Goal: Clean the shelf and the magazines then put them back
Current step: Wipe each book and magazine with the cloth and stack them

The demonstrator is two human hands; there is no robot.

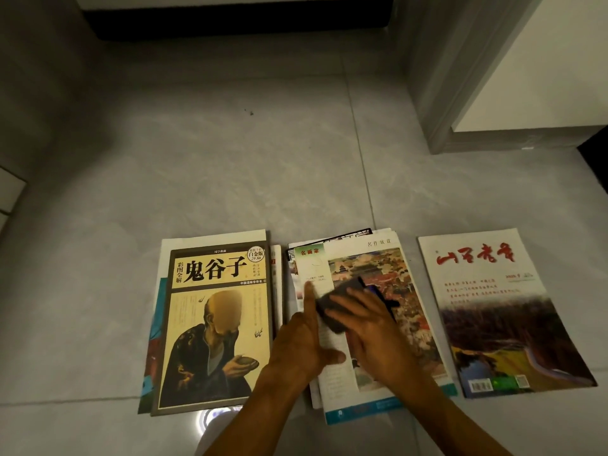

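Observation:
Magazines lie on the grey tiled floor in three groups. The left pile is topped by a yellow-brown book (214, 324) showing a seated robed figure. The middle stack is topped by a magazine with a painted city scene (371, 264). A single white magazine with red brush lettering (493, 311) lies at the right. My left hand (302, 337) presses flat on the middle magazine's left side, index finger straight. My right hand (371, 327) presses a dark cloth (339, 307) against that cover, fingers spread over it.
A grey door frame and white panel (513, 77) stand at the back right. A dark gap under a white unit (237, 24) runs along the back. Small dark specks (250, 112) lie on the tiles. Bare floor stretches beyond the magazines.

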